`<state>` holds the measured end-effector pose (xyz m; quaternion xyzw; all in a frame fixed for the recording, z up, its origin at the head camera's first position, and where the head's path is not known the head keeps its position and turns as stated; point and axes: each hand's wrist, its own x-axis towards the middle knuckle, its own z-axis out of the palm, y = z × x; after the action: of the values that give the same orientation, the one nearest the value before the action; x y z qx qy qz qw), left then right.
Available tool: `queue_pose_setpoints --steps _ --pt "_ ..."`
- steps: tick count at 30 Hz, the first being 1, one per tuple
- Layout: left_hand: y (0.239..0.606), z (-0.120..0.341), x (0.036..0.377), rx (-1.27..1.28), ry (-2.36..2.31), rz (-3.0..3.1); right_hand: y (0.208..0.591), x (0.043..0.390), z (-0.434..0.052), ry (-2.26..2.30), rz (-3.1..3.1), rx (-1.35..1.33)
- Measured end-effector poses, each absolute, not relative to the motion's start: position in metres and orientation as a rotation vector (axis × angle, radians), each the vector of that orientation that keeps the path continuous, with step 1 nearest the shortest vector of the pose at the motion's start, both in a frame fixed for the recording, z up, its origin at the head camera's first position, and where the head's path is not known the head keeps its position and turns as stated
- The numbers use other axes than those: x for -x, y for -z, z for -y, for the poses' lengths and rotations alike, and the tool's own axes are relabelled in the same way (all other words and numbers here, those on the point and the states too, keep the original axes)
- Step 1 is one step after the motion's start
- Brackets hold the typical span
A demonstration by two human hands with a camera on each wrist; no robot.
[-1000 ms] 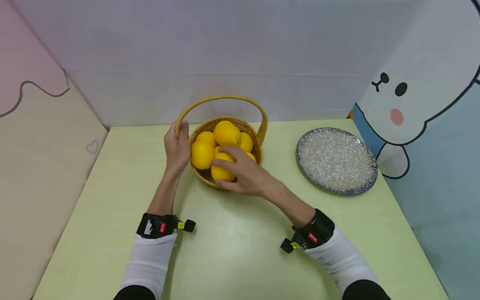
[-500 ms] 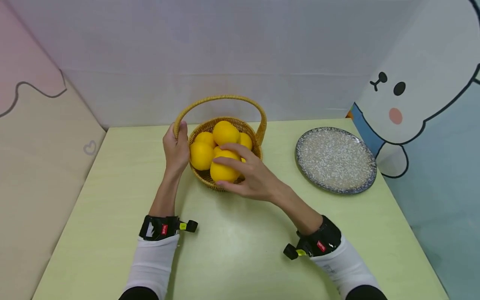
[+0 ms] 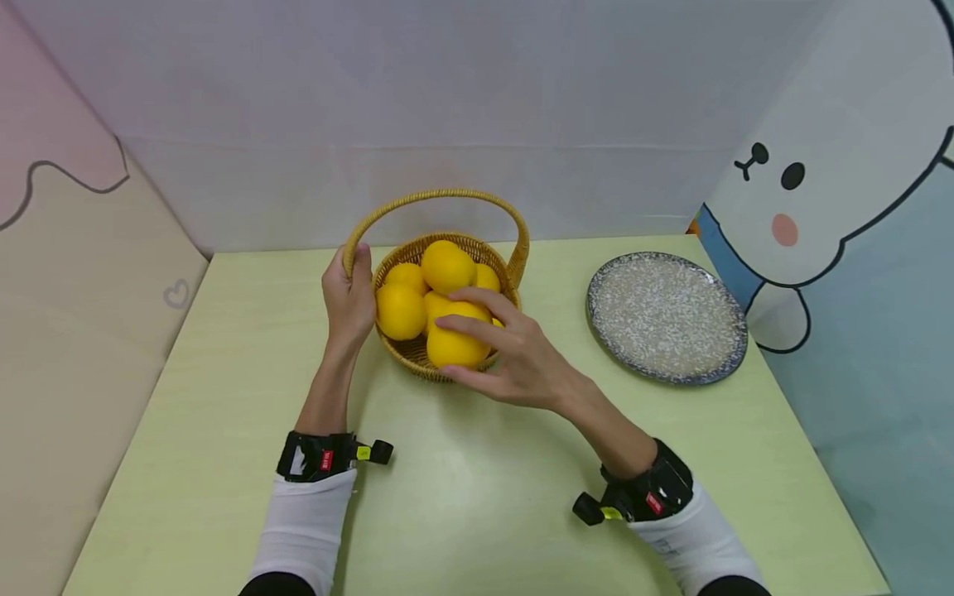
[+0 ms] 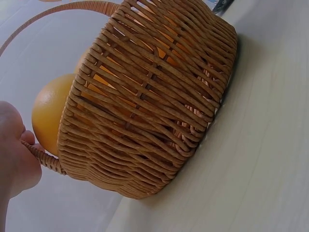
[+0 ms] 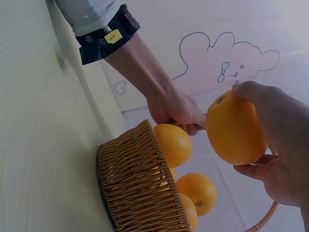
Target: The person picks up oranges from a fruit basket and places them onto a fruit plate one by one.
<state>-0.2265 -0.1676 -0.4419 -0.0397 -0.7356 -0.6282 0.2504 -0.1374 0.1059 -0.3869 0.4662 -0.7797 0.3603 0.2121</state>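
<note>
A wicker basket stands on the table with several oranges in it. Its tall arched handle is gripped low on the left side by my left hand, as the left wrist view also shows. My right hand holds one orange between thumb and fingers over the near right part of the basket. In the right wrist view this held orange is raised above the basket rim, apart from the other fruit. The basket's base and its lower fruit are mostly hidden from above.
To the right of the basket lies a speckled grey oval plate with a dark rim. A pale wall rises behind the table, and decorated panels stand at both sides.
My right hand has lifted the orange from among the others and drawn it slightly right and toward me. My left hand keeps its grip on the handle.
</note>
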Motion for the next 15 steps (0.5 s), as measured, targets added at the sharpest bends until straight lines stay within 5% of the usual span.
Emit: queue_pose_setpoints --steps 15 --pt "0.440 0.166 0.226 0.088 1.732 1.989 0.386 0.137 -0.149 -1.088 2.194 -1.170"
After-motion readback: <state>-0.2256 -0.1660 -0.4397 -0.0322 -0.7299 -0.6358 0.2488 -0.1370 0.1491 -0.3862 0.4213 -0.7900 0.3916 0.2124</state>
